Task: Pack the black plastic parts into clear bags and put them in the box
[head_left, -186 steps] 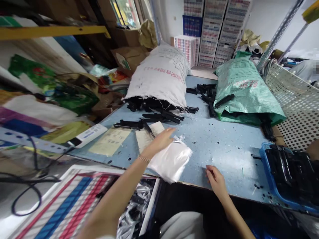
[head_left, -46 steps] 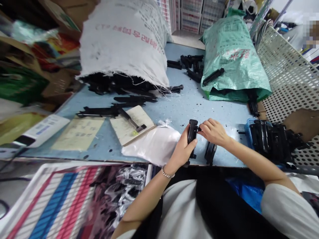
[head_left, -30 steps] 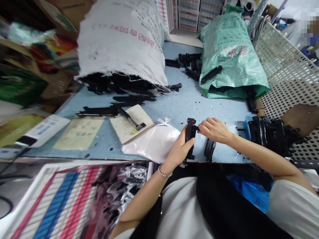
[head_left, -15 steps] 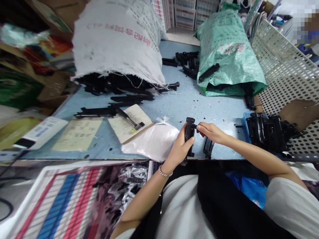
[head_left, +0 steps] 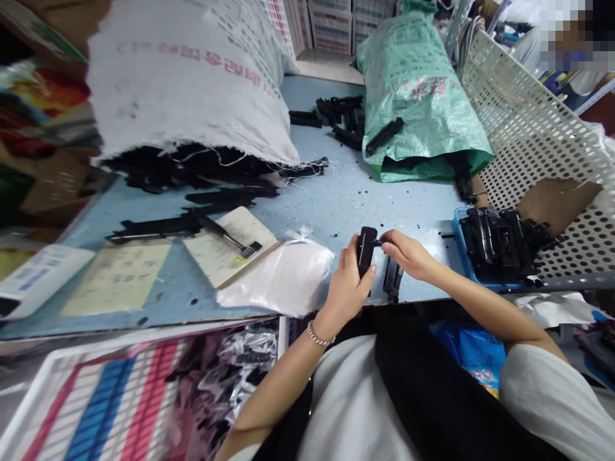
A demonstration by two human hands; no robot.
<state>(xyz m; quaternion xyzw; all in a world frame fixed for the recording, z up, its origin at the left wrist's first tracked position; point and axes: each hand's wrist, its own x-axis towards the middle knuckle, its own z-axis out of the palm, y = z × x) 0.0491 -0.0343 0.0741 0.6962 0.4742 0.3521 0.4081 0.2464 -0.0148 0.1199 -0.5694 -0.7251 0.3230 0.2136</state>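
My left hand [head_left: 346, 288] is closed round a black plastic part [head_left: 366, 250], held upright over the near edge of the blue table [head_left: 336, 198]. My right hand [head_left: 406, 253] pinches a small piece at the top right side of that part; what it is I cannot make out. A second black part [head_left: 393, 278] lies on the table just below my right hand. A bundle of clear plastic bags [head_left: 276, 278] rests left of my left hand.
A white sack [head_left: 192, 77] and a green sack [head_left: 418, 96] spill black parts at the back. A blue tray [head_left: 461, 250] of black parts sits at right, before a perforated white panel [head_left: 533, 147]. A striped crate [head_left: 96, 403] with bagged parts stands lower left. Papers [head_left: 221, 243] lie at left.
Six seconds ago both hands lay empty on the bags and table. Since 1.5 s ago they stay together on the black part; the view has drifted, shifting everything leftward.
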